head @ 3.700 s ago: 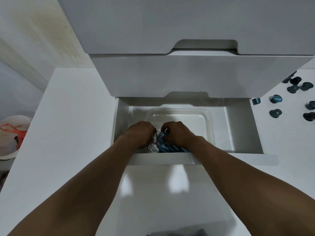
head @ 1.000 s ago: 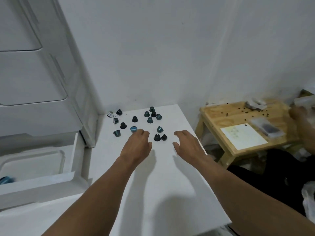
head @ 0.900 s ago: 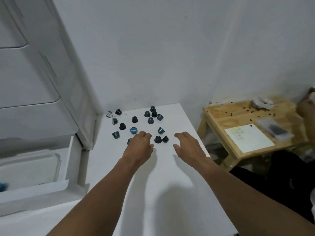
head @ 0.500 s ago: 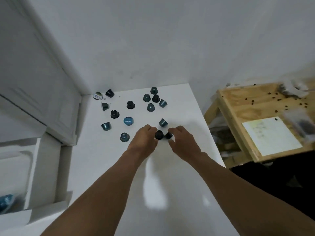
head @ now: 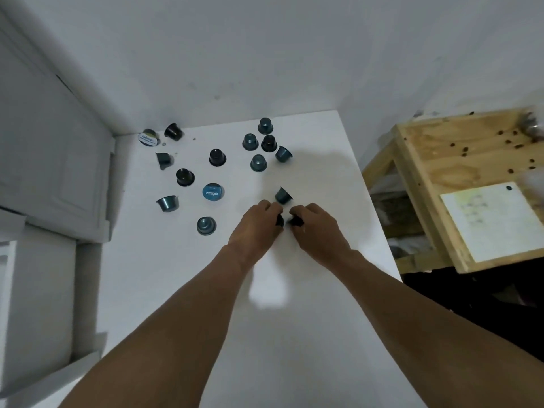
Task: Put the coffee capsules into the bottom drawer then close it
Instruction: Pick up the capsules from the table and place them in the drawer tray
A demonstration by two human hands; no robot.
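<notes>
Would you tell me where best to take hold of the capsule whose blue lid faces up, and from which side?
Come from straight above and pinch the blue-lidded capsule across its rim, at two opposite points. Its lid faces up, so the rim is the widest part within reach, and bare white surface on every side leaves room to close in.

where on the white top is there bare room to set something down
Bare: the near stretch of the white top between the drawer unit and the left arm, and the narrow strip right of the right hand. Crowded: the far part, strewn with capsules.
</notes>
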